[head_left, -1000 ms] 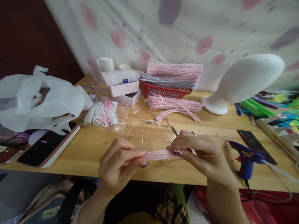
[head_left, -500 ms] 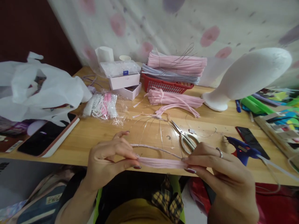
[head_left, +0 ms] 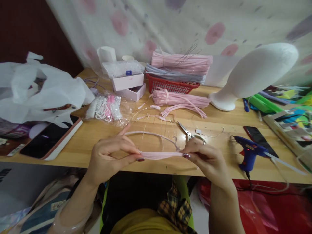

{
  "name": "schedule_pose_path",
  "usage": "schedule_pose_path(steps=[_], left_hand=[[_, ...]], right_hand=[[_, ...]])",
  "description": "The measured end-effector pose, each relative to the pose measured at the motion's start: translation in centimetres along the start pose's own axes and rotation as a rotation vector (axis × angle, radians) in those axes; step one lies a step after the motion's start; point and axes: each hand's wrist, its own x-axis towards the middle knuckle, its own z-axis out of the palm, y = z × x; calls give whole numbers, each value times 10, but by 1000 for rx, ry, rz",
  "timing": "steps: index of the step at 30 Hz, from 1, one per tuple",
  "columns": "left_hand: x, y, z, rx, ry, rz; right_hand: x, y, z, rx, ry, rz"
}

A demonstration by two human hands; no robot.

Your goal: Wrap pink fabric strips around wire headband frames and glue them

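At the far left, a crumpled white bag [head_left: 44,87] is being supported by the wooden table [head_left: 156,166], and the far end of a phone [head_left: 50,139] is being covered by its lower edge. Further along, strings of white beads [head_left: 115,109] are being enclosed by a clear wrapper, while two pale boxes [head_left: 128,83] are being stacked askew behind them. Nearer the front edge, the left hand [head_left: 112,152] is being held narrow, its thumb and fingertips being pressed together on the left end of some pink strands [head_left: 161,156]. The strands (several of them, laid side by side) are being stretched nearly level toward the right, over the near part of the table. Behind them a pale hoop [head_left: 149,132] is being seen as an arch; whether it is being gripped as well cannot be told. Farther back, pink and grey-blue stems [head_left: 181,61] are being carried by a red basket [head_left: 170,86], and a tied pink bundle [head_left: 184,99] is being displayed before it. The handles of the scissors [head_left: 185,129] are being partly hidden by the right hand [head_left: 206,157]. By that hand, likewise narrow, the right end of the strands is being pinched. Beyond it, a white foam head [head_left: 258,74] is being supported on its base, and a dark phone [head_left: 263,139] is being partly hidden by a blue glue gun [head_left: 250,151].
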Motion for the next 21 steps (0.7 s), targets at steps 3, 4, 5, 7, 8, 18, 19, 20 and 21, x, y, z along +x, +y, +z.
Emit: schedule_pose_path(steps=[3, 4, 5, 7, 8, 18, 19, 20, 21], left_hand=[[-6, -5, -5, -66, 108, -131], [-7, -6, -7, -73, 132, -159], [-8, -7, -8, -71, 143, -178], [-9, -7, -9, -49, 145, -207], [-8, -7, -9, -42, 147, -222], [3, 5, 8, 33, -22, -52], [5, 6, 9, 67, -23, -6], [7, 7, 9, 88, -30, 31], [9, 8, 9, 97, -44, 55]], right_hand=[[3, 10, -4, -12, 48, -15], [3, 12, -6, -20, 48, -17], [4, 13, -8, -24, 45, -19], [5, 12, -10, -20, 46, -18], [5, 9, -11, -19, 51, -11], [12, -22, -10, -138, -45, -80], [12, -23, -12, -159, -46, -69], [12, -23, -14, -176, -45, -55], [12, -23, -16, -189, -43, -46]])
